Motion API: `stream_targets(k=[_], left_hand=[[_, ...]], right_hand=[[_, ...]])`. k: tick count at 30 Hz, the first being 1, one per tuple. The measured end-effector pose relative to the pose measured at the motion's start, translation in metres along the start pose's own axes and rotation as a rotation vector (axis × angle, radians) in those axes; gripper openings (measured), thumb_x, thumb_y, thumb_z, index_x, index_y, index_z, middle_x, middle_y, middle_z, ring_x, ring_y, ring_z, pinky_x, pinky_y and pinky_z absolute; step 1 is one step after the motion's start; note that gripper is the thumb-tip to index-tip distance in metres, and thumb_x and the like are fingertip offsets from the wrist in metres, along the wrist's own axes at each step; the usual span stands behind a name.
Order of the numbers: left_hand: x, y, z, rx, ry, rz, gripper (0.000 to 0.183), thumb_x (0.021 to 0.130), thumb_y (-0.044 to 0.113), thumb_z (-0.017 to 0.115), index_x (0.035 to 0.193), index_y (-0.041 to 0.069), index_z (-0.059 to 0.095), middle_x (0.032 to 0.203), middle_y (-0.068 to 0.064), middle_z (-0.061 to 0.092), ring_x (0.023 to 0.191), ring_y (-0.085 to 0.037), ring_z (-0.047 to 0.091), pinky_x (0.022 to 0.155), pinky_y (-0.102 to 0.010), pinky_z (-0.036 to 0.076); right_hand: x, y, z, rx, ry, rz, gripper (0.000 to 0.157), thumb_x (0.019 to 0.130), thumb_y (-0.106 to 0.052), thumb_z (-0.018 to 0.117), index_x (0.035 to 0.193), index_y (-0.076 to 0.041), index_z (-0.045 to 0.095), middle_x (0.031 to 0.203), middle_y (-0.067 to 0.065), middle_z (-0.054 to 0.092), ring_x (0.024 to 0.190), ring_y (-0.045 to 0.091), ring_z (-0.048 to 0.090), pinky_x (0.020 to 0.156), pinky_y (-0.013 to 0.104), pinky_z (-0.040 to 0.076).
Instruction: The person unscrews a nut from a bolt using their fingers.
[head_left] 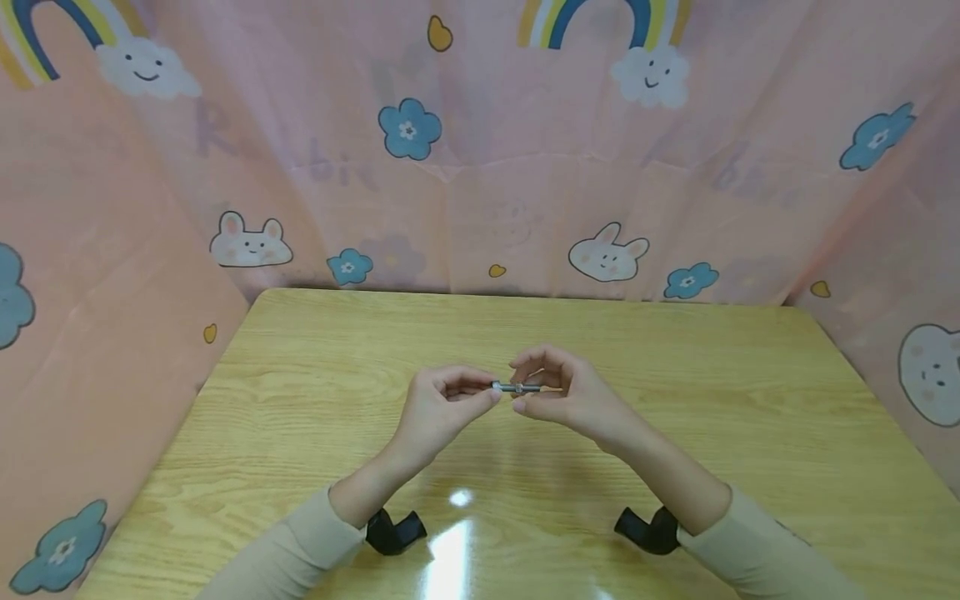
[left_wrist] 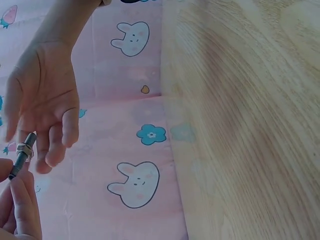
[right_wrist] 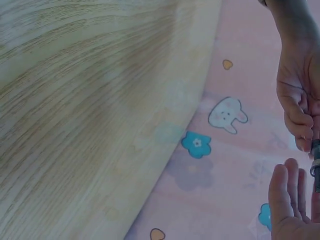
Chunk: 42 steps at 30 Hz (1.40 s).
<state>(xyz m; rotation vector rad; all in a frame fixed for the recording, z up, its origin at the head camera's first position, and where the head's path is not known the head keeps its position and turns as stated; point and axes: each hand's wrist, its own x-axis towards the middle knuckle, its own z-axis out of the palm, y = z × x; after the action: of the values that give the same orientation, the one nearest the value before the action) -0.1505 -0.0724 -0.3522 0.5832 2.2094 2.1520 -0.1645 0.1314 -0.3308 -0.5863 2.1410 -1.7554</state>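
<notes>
Above the middle of the table, my left hand [head_left: 438,412] pinches a metal bolt [head_left: 506,387] at its head end between thumb and fingers. The bolt lies roughly level, its threaded end pointing right. A hex nut [left_wrist: 24,149] sits partway along the shank. My right hand [head_left: 573,396] is around the free end, thumb and fingers spread apart with a gap on either side of the nut. In the left wrist view its palm faces the bolt, fingers extended. At the right edge of the right wrist view, the bolt [right_wrist: 317,179] is partly cut off.
A wood-grain table [head_left: 315,342] spreads beneath both hands. Pink printed cloth [head_left: 480,217] hangs behind the table and at both sides. Black wrist mounts [head_left: 393,533] are worn at the cuffs of the light sleeves [head_left: 300,542].
</notes>
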Motion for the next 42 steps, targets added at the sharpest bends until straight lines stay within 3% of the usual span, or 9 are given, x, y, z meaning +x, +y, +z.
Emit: stream_targets(k=[6, 10, 13, 18, 22, 25, 30, 37, 42], left_hand=[[0.0, 0.001, 0.0, -0.017, 0.012, 0.018, 0.014, 0.083, 0.002, 0.068, 0.095, -0.005, 0.069, 0.089, -0.015, 0.068, 0.078, -0.019, 0.067, 0.071, -0.032, 0.056], [-0.0006, 0.0024, -0.0007, -0.019, 0.008, 0.017, 0.015, 0.083, 0.002, 0.067, 0.096, -0.006, 0.068, 0.09, -0.015, 0.068, 0.078, -0.018, 0.067, 0.072, -0.031, 0.056], [-0.0011, 0.0025, -0.0016, -0.016, 0.014, 0.009, 0.015, 0.083, 0.002, 0.067, 0.096, -0.006, 0.068, 0.089, -0.015, 0.068, 0.078, -0.018, 0.067, 0.071, -0.031, 0.056], [-0.0001, 0.0018, -0.0018, -0.013, 0.018, 0.015, 0.015, 0.083, 0.003, 0.068, 0.095, -0.006, 0.068, 0.089, -0.014, 0.068, 0.077, -0.018, 0.067, 0.071, -0.03, 0.056], [0.0012, 0.0021, -0.0024, -0.013, 0.015, 0.02, 0.016, 0.083, 0.002, 0.068, 0.096, -0.007, 0.068, 0.089, -0.015, 0.067, 0.077, -0.018, 0.066, 0.071, -0.03, 0.056], [0.0019, 0.0027, -0.0025, -0.011, 0.021, 0.013, 0.016, 0.083, 0.003, 0.068, 0.096, -0.006, 0.068, 0.089, -0.015, 0.068, 0.077, -0.018, 0.066, 0.071, -0.031, 0.056], [0.0014, 0.0025, -0.0018, -0.023, 0.02, 0.019, 0.014, 0.083, 0.002, 0.068, 0.095, -0.006, 0.068, 0.089, -0.015, 0.068, 0.077, -0.018, 0.066, 0.071, -0.031, 0.056], [0.0003, 0.0025, -0.0018, -0.032, 0.031, 0.018, 0.016, 0.082, 0.0, 0.067, 0.096, -0.008, 0.068, 0.088, -0.015, 0.067, 0.076, -0.016, 0.066, 0.071, -0.03, 0.056], [0.0003, 0.0035, -0.0018, -0.029, 0.026, 0.024, 0.015, 0.082, 0.001, 0.068, 0.095, -0.008, 0.068, 0.089, -0.016, 0.068, 0.077, -0.017, 0.067, 0.072, -0.031, 0.056]], right_hand=[[0.0016, 0.0004, 0.0008, 0.058, 0.012, 0.018, 0.025, 0.096, -0.016, 0.053, 0.106, 0.007, 0.053, 0.091, 0.013, 0.062, 0.082, 0.024, 0.065, 0.08, 0.042, 0.053], [0.0002, -0.0005, -0.0004, 0.1, 0.025, -0.007, 0.025, 0.088, -0.005, 0.062, 0.108, 0.006, 0.053, 0.101, 0.011, 0.06, 0.093, 0.019, 0.062, 0.081, 0.037, 0.053], [0.0001, -0.0013, -0.0006, 0.084, 0.027, -0.008, 0.03, 0.088, -0.007, 0.063, 0.113, 0.004, 0.052, 0.106, 0.012, 0.058, 0.096, 0.019, 0.061, 0.081, 0.034, 0.053], [0.0024, -0.002, 0.0011, 0.095, 0.012, 0.026, 0.025, 0.095, -0.016, 0.055, 0.107, 0.006, 0.054, 0.091, 0.01, 0.062, 0.081, 0.019, 0.065, 0.078, 0.038, 0.055], [0.0019, -0.0024, -0.0002, 0.115, 0.006, -0.007, 0.02, 0.088, -0.006, 0.062, 0.105, 0.003, 0.055, 0.098, 0.008, 0.061, 0.092, 0.018, 0.062, 0.08, 0.037, 0.053], [0.0022, -0.0032, -0.0005, 0.094, 0.014, -0.016, 0.024, 0.089, -0.008, 0.062, 0.109, 0.002, 0.055, 0.103, 0.009, 0.059, 0.095, 0.019, 0.061, 0.081, 0.037, 0.053], [0.0038, -0.0023, 0.0011, 0.091, 0.023, 0.004, 0.022, 0.094, -0.016, 0.056, 0.105, 0.003, 0.055, 0.089, 0.009, 0.062, 0.079, 0.018, 0.064, 0.077, 0.039, 0.055], [0.001, -0.002, -0.0014, 0.05, 0.045, -0.022, 0.031, 0.088, -0.008, 0.063, 0.116, 0.001, 0.052, 0.107, 0.014, 0.056, 0.094, 0.021, 0.06, 0.08, 0.034, 0.053], [0.0026, -0.0032, -0.0002, 0.08, 0.047, -0.004, 0.023, 0.093, -0.015, 0.058, 0.105, 0.005, 0.055, 0.092, 0.013, 0.062, 0.079, 0.02, 0.065, 0.076, 0.037, 0.055]])
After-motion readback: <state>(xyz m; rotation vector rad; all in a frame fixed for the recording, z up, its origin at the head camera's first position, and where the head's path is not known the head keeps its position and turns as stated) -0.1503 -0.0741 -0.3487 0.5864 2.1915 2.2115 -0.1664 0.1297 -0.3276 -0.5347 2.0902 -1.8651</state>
